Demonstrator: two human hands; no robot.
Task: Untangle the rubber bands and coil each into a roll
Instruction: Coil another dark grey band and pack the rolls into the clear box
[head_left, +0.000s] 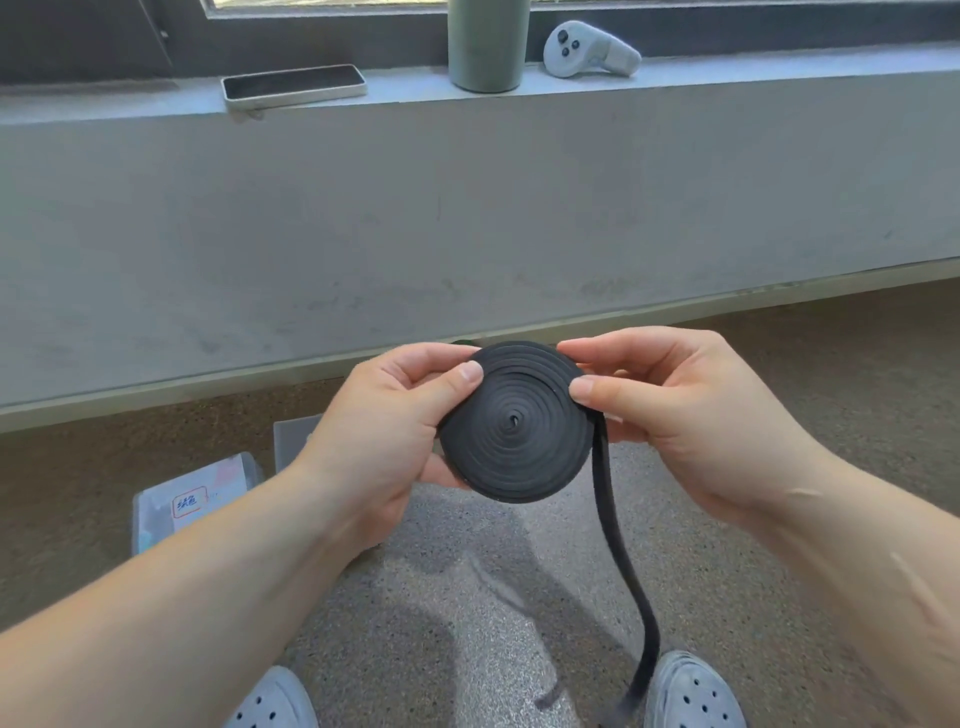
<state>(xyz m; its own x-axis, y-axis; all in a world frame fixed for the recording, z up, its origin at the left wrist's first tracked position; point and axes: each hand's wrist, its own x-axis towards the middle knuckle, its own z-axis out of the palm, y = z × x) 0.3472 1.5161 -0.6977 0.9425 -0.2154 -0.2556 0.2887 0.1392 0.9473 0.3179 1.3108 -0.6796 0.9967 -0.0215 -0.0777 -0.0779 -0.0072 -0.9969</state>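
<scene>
A black rubber band wound into a flat spiral roll (517, 423) is held up in front of me, face toward the camera. My left hand (384, 431) grips the roll's left side, thumb on its face and fingers behind. My right hand (691, 415) pinches the roll's right edge with thumb and fingers. The band's loose tail (621, 561) hangs from the roll's right side down to the floor between my shoes.
A clear plastic box (195, 499) with a red-bordered label sits on the floor at lower left. On the window ledge stand a phone (293, 85), a green bottle (485, 44) and a white controller (589, 49). My grey shoes (693, 693) are below.
</scene>
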